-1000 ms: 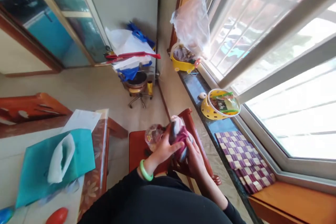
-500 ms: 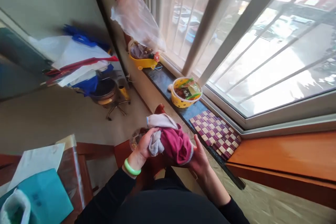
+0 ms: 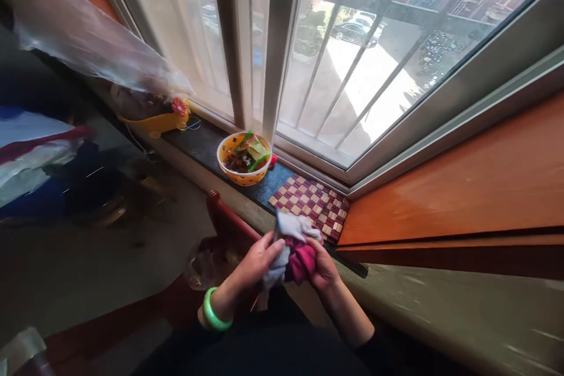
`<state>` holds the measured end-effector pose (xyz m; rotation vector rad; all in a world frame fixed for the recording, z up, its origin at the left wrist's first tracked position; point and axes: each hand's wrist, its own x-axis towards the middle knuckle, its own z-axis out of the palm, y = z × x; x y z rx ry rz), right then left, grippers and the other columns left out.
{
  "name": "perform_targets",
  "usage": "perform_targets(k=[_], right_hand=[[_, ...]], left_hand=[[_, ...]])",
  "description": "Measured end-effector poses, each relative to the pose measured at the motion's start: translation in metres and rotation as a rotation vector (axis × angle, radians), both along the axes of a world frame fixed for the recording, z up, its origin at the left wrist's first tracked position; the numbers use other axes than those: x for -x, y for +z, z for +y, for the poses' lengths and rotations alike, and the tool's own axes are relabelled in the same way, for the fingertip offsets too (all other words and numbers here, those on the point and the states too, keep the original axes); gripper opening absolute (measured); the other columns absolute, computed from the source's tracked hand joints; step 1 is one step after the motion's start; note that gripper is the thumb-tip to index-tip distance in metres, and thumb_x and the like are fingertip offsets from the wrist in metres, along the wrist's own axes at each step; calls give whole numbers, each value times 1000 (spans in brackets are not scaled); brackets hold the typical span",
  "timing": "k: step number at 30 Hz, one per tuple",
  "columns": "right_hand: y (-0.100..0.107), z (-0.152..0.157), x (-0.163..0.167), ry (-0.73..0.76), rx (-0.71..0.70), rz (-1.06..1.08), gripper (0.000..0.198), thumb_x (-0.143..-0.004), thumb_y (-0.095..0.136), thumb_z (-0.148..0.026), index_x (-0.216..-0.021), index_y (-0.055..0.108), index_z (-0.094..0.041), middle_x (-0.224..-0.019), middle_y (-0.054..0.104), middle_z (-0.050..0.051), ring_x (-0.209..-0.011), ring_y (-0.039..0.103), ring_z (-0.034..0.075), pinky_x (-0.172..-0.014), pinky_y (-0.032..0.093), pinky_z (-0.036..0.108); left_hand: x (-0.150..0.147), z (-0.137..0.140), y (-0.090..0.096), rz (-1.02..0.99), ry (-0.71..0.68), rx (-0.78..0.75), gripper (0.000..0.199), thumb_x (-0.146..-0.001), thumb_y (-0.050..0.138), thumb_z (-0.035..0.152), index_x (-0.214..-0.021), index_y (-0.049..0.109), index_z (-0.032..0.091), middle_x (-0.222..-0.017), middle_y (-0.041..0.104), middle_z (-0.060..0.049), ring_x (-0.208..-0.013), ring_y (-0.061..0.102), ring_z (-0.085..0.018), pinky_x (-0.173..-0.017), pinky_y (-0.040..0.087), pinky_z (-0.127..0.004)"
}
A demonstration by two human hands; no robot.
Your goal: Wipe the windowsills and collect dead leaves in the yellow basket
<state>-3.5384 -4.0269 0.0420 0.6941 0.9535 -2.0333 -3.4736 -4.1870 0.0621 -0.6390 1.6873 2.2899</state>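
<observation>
In front of my body, both hands hold a crumpled bundle of cloth. Its magenta cloth (image 3: 301,262) lies between my hands, with a pale grey-white cloth (image 3: 291,225) folded over the top. My left hand (image 3: 261,259), with a green bangle on its wrist, pinches the pale part between thumb and fingers. Around the magenta side, my right hand (image 3: 325,265) is closed, its thumb on top and most fingers hidden behind. The bundle hangs just short of the sill, overlapping a checkered mat (image 3: 304,198) in view.
A yellow basket (image 3: 243,178) with packets stands on the dark windowsill (image 3: 198,151). Left of it sits a yellow container (image 3: 156,123) under a clear plastic bag (image 3: 88,41). A reddish wooden chair (image 3: 229,220) is below the sill. An orange wooden panel (image 3: 462,176) borders the right.
My view has swung right, toward the window. My hands have come closer together, and the cloth bundle is gathered more tightly. The right hand, earlier spread beside the cloth, now closes on it.
</observation>
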Motion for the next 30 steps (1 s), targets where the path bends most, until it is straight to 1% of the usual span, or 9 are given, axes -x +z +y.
perform_targets(k=[3,6,8,11,16,22,25,28,30], right_hand=[[-9,32,16,-157,-162,88,23,-72,78,-29,-93,73,-20,-90,80,3,-96,76,27,-91,62,40],[-4,59,22,-168,-222,124,28,-71,81,-27,-98,73,-20,-95,81,5,-98,76,29,-92,62,42],[2,70,18,-121,-206,81,33,-69,83,-26,-100,73,-19,-101,80,7,-101,76,30,-92,62,41],[4,75,5,-76,-186,11,35,-68,84,-26,-100,73,-16,-104,80,11,-102,75,31,-92,62,39],[-3,76,-13,-110,-164,-106,42,-67,85,-25,-105,73,-14,-102,80,12,-94,77,31,-90,63,43],[-6,78,-14,-145,-158,-106,43,-65,87,-27,-104,75,-14,-107,79,12,-101,75,33,-94,60,44],[-13,79,-17,-191,-291,27,49,-66,90,-31,-111,74,-17,-117,77,9,-112,72,31,-102,56,41],[-20,76,-23,-207,-434,150,59,-68,90,-34,-122,71,-23,-125,74,5,-122,67,28,-107,52,39],[-21,72,-26,-224,-449,150,65,-67,91,-34,-127,69,-26,-126,74,4,-124,65,28,-107,52,40]], left_hand=[[30,-14,-14,214,-113,539,46,-91,64,40,-134,61,23,-141,63,-12,-133,57,-30,-115,43,-44],[72,-22,-41,326,-310,978,77,-76,78,21,-147,49,21,-163,38,-17,-154,26,-37,-124,26,-55],[98,-22,-63,324,-463,1138,99,-64,86,16,-153,41,19,-166,27,-23,-156,15,-42,-123,23,-60],[123,-19,-91,319,-564,1250,115,-57,93,22,-156,34,20,-165,27,-27,-154,20,-46,-120,26,-62],[132,-21,-101,396,-538,1249,111,-58,93,31,-154,39,23,-154,42,-20,-148,32,-43,-121,27,-60],[139,-11,-91,622,-564,1097,38,-74,78,27,-112,73,23,-131,57,-12,-141,42,-35,-120,35,-51],[140,3,-92,596,-455,917,47,-74,78,28,-120,69,22,-139,53,-13,-137,47,-32,-117,40,-49],[147,15,-96,376,-272,733,69,-77,75,30,-141,53,18,-146,50,-18,-130,56,-31,-109,49,-48],[156,19,-98,204,-194,634,70,-78,73,28,-143,51,16,-143,56,-19,-121,63,-30,-104,53,-46]])
